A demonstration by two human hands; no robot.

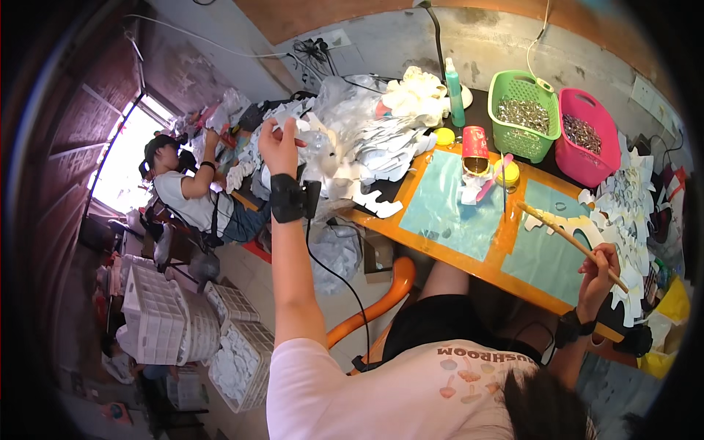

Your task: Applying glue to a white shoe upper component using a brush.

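My right hand (598,275) is closed round a long wooden-handled brush (572,243), whose tip points toward the middle of the table. Under the brush lies a pale, scalloped cut-out piece (568,224) on the right green mat (543,264). My left hand (279,150) is raised at the left, near a heap of white cut-outs (374,150) and clear plastic. Its fingers are bent and apart, and I see nothing in them. A red can (475,147) lies tilted near a yellow-lidded jar (507,174) and a pink-handled tool (485,189).
Green (522,110) and pink baskets (587,139) of small metal parts stand at the back, beside a green spray bottle (454,95). More cut-outs (627,213) are piled at right. Another person (198,191) sits at left, beyond white crates (158,315). An orange chair arm (389,293) curves beside me.
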